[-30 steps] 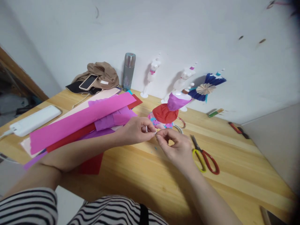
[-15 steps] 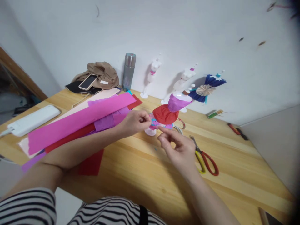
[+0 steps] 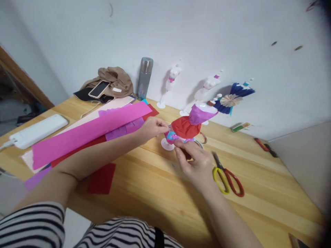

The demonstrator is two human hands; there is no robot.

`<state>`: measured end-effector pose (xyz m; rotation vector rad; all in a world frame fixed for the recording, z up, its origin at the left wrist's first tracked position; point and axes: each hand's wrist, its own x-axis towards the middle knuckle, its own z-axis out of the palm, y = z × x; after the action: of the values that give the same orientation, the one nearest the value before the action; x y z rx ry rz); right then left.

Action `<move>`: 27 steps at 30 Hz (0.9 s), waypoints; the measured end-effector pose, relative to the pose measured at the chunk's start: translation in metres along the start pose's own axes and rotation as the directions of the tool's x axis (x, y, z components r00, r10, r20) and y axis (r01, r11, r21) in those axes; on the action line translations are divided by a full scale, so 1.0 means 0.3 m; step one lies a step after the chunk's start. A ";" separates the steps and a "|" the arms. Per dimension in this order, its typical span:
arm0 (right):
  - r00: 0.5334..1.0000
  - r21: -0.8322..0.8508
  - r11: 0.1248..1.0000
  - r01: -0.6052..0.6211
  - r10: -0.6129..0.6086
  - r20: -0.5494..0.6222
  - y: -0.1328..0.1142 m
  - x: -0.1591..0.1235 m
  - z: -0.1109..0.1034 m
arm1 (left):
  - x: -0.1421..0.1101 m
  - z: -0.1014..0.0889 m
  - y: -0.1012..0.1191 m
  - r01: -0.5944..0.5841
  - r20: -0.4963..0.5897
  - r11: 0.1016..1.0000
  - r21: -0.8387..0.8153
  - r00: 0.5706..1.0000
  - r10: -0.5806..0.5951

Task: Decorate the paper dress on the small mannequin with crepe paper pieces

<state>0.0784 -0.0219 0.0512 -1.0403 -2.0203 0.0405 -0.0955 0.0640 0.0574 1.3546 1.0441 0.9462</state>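
Observation:
A small white dress-form mannequin [image 3: 204, 107] stands on the wooden table, dressed in a purple paper top [image 3: 200, 114] and a puffed red paper skirt [image 3: 184, 127]. Below the skirt lie pink and blue pieces [image 3: 172, 136] close to a round white base [image 3: 167, 144]. My left hand [image 3: 154, 128] is left of the skirt, fingers pinched at its edge. In front of the skirt my right hand [image 3: 192, 155] has thumb and forefinger brought together. Whatever either hand pinches is too small or hidden to make out.
Scissors [image 3: 224, 174] with yellow and red handles lie right of my right hand. Coloured paper strips [image 3: 90, 134] spread at left beside a white power strip [image 3: 40, 131]. A grey flask [image 3: 145, 79], white mannequins [image 3: 171, 82] and a blue-dressed one [image 3: 230, 100] stand along the wall.
The view has shifted slightly. My right thumb and forefinger have closed together near the pink and blue pieces, and my left hand is still pinched beside the skirt.

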 end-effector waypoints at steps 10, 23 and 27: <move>0.997 -0.009 0.997 0.079 -0.079 0.001 0.007 -0.014 0.021 | 0.038 -0.015 0.013 -0.026 0.127 0.996 0.082 0.992 0.016; 0.999 -0.020 1.000 0.019 -0.019 -0.038 0.021 -0.020 0.037 | 0.014 -0.034 0.034 0.038 0.226 0.997 0.074 0.973 -0.053; 0.985 0.037 0.985 -0.171 0.172 -0.018 0.026 -0.016 0.036 | 0.016 -0.037 -0.003 -0.103 0.282 0.991 0.089 0.957 0.074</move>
<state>0.0773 -0.0165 0.0382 -1.1849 -1.8996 0.1553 -0.1048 0.0717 0.0570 1.5801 0.8319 0.7475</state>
